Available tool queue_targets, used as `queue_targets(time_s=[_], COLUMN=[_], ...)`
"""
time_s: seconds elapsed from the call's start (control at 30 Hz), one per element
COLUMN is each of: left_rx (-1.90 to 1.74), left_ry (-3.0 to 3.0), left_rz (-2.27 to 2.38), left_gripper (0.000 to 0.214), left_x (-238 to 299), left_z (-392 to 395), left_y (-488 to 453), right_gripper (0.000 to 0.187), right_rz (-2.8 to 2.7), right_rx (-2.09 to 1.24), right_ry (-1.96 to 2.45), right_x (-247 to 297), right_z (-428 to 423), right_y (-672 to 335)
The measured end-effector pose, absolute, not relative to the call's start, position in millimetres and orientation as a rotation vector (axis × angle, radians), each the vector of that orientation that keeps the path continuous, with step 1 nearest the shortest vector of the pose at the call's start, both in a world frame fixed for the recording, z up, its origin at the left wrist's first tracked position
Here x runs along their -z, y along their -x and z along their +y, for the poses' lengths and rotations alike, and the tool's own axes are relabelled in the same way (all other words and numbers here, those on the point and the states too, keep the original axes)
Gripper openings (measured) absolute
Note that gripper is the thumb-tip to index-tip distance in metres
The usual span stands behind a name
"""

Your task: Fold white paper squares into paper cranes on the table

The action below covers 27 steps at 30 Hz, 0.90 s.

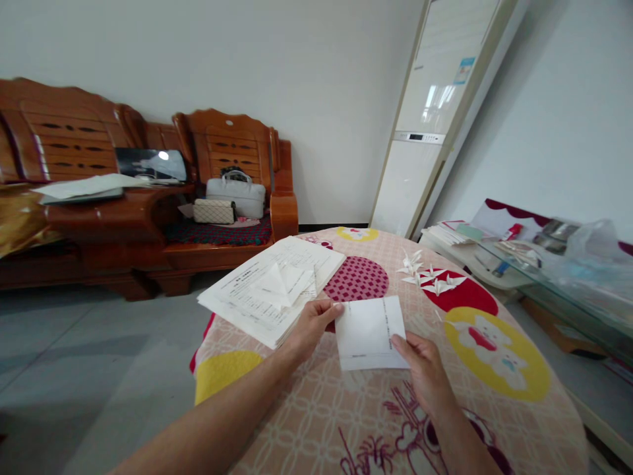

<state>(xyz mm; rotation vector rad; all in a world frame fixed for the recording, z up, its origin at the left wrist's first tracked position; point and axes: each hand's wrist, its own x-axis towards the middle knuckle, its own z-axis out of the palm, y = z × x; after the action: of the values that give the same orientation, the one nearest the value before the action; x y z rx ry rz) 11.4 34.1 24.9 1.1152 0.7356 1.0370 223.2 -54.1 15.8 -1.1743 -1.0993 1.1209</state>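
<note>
Between my two hands is a nearly square sheet of white paper (368, 333) with a few lines of small print near its right and lower edges. My left hand (319, 323) pinches its upper left edge between thumb and fingers. At the right edge, my right hand (418, 359) grips it with the thumb on top. To the left lies a stack of printed papers (247, 297), with folded white paper pieces (281, 285) on top. Several white origami cranes (430, 274) sit in a group at the right back of the table.
A patterned cloth (316, 415) covers the round table. At the right stands a glass-topped side table (539, 270) holding papers and a plastic bag (593, 251). Wooden chairs (237, 145) with bags and a tall white air conditioner (420, 132) line the wall behind.
</note>
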Motion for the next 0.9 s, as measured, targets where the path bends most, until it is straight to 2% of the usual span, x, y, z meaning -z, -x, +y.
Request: queue_targets(time_s=[0.13, 0.23, 0.37, 0.57, 0.7, 0.8, 0.9], left_rx=[-1.091, -1.084, -0.877, -0.497, -0.552, -0.591, -0.57], left_ry=[-1.314, -1.734, -2.325, -2.626, -2.516, -2.305, -2.12], left_rz=[0.671, 0.613, 0.56, 0.376, 0.439, 0.673, 0.859], left_gripper=[0.021, 0.016, 0.037, 0.026, 0.025, 0.026, 0.025], left_x=[-36.4, -49.2, -53.5, -27.2, -25.1, -30.7, -30.8], left_z=[34.7, 29.4, 14.9, -0.8, -5.0, -6.1, -3.0], left_y=[0.9, 15.0, 24.4, 13.4, 10.3, 9.4, 5.7], right_gripper=[0.023, 0.021, 0.027, 0.018, 0.015, 0.023, 0.015], right_rz=[-1.4, -1.634, -1.985, -2.264, -2.084, -1.861, -1.641], right_rx=[-0.724, -0.421, -0.266, -0.48, -0.726, -0.952, -1.084], right_ry=[1.149, 1.054, 0.987, 1.311, 1.421, 1.536, 1.567], right_x=[-30.1, -40.4, -42.2, -34.2, -34.8, -31.5, -24.0], right_z=[-60.5, -67.9, -76.0, -85.3, -87.3, -84.5, -80.7], right_y=[-231.5, -235.6, -232.5, -222.8, -227.6, -232.9, -234.2])
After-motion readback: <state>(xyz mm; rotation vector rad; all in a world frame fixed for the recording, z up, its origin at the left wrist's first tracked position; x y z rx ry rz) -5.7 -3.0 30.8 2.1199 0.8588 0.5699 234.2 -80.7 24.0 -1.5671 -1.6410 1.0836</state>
